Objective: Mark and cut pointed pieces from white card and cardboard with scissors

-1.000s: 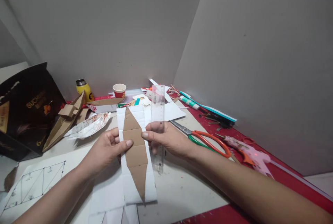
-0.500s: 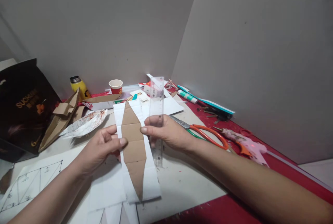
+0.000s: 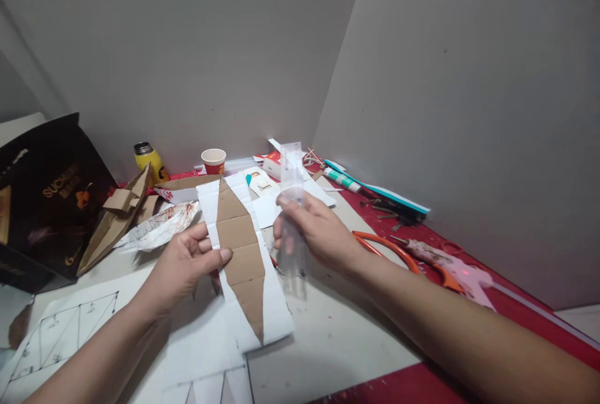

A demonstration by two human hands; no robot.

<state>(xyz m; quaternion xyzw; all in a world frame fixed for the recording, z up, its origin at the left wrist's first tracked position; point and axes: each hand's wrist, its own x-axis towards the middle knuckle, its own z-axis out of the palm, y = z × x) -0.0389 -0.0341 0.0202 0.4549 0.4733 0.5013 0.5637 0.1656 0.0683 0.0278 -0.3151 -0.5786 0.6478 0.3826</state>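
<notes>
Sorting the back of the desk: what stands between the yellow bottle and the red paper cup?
In the head view, nothing stands between the yellow bottle and the red paper cup: only bare wall behind and a cardboard strip lying just in front.

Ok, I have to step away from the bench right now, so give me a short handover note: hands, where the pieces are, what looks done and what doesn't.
Left hand: pinches the white sheet with the brown cardboard diamond on it, held just above the table.
Right hand: grips the clear ruler, upright and blurred, beside the sheet, not on it.
Nearby: orange scissors and glue gun to the right.
Done: diamond lies on the white sheet.
Left: white margin around the diamond is untrimmed; no ruled line is visible.
</notes>
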